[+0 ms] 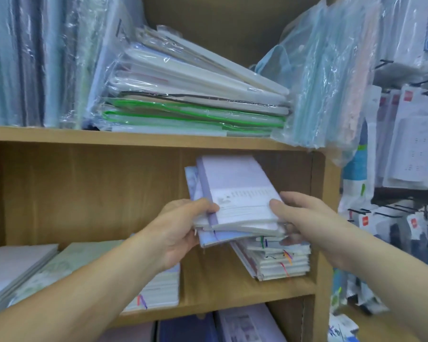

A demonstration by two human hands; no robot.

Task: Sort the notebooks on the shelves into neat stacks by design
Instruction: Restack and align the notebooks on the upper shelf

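A: While the person has the bundle of notebooks (pixel 237 188) lifted, where does it sit against the low stack (pixel 277 262)?

B: Just above the low stack. The near end is close to its top, and contact can't be judged. The bundle is tilted, far end higher. The top cover is lilac, and a blue one pokes out below it.

A: Hands?

B: The left hand (pixel 183 225) pinches the near left corner, thumb on top, fingers underneath. The right hand (pixel 304 215) grasps the near right corner, thumb on the cover. Its other fingers are curled under and partly hidden.

A: Handling?

B: It's several thin books, likely of moderate weight. The covers look stiff enough not to sag. They seem glossy, so they probably slide on each other, and the layers are already fanned. Squeezing through the full thickness at both corners looks safest. Ribbon markers dangling off the low stack could snag.

A: Anything else?

B: A green-cover pile (pixel 84 257) lies left of the low stack, well apart. Wrapped folders (pixel 183 95) are on the board above it.
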